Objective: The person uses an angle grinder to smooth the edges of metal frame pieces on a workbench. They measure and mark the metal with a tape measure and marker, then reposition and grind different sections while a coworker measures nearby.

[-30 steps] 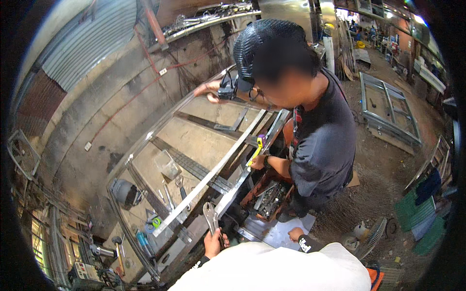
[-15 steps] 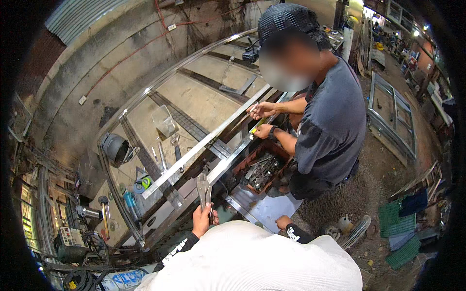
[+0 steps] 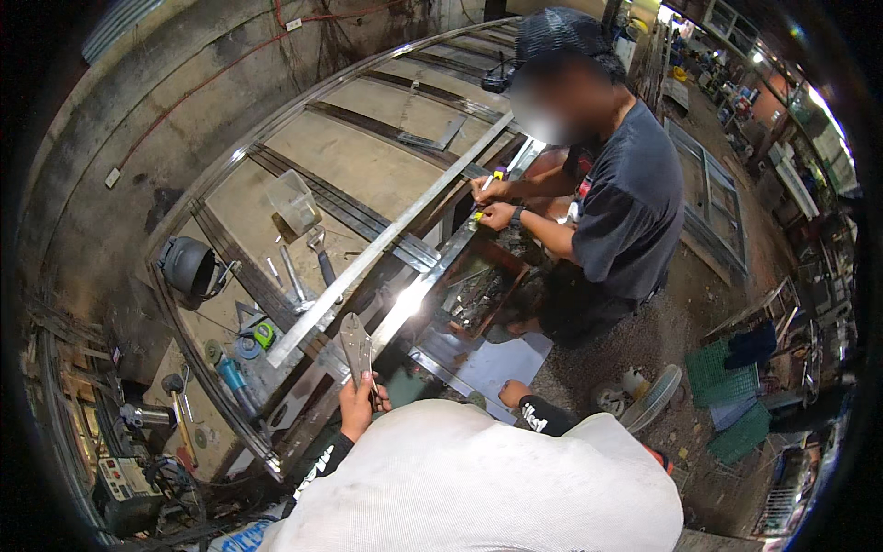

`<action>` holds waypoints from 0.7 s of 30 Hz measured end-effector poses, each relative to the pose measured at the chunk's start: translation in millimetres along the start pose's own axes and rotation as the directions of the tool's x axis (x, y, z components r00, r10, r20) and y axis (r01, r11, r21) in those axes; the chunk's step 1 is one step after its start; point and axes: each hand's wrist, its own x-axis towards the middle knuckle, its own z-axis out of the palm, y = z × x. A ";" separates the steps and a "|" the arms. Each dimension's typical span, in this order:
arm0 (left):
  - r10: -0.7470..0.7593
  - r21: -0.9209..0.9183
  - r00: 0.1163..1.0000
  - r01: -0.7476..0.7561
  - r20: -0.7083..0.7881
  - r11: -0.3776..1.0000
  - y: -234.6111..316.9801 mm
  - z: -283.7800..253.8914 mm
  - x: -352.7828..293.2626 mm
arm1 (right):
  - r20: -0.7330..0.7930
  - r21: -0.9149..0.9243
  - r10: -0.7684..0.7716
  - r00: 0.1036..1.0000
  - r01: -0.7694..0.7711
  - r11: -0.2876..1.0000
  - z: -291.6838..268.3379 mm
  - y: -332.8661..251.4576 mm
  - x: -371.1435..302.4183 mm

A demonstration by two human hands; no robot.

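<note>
While I watch through the head camera, I see the wearer's left hand (image 3: 361, 405) wrapped round the handles of the locking pliers (image 3: 357, 346), their head pointing up and away from the body. The pliers stand just beside the near end of the shiny metal bar (image 3: 437, 274); I cannot tell from here whether they touch it. The right hand (image 3: 514, 394) is clenched, with nothing showing in it, above the pale sheet (image 3: 495, 364) low on the floor side. Across the bar, a co-worker in a dark shirt (image 3: 633, 198) leans in, both hands close over the yellow tape measure (image 3: 498, 175) near the bar's far part. To my left, the wide table (image 3: 322, 161) carries dark slats and a long pale strip (image 3: 395, 241) running roughly parallel to the bar. On it I make out a clear plastic container (image 3: 292, 204), a wrench (image 3: 323, 259) with a dark handle, a grey welding helmet (image 3: 189, 267) and a green tape measure (image 3: 264, 333). A reddish box (image 3: 504, 304) of scraps sits below the bar, near the co-worker's knees.
</note>
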 end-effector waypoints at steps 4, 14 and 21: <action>0.018 0.016 0.999 -0.018 0.027 1.000 6.8 -48.7 -2.0 | 0.080 -0.079 -0.066 0.995 0.073 0.994 24.9 -41.2 -19.2; -0.090 0.058 0.995 0.092 -0.032 0.994 22.9 -133.5 -16.3 | -0.042 0.046 -0.133 0.990 0.135 0.990 37.6 -145.4 -40.3; 0.112 0.108 0.994 -0.111 -0.001 0.988 45.8 -109.6 14.8 | 0.384 0.619 -0.325 0.864 0.021 0.785 -32.1 -184.1 -64.7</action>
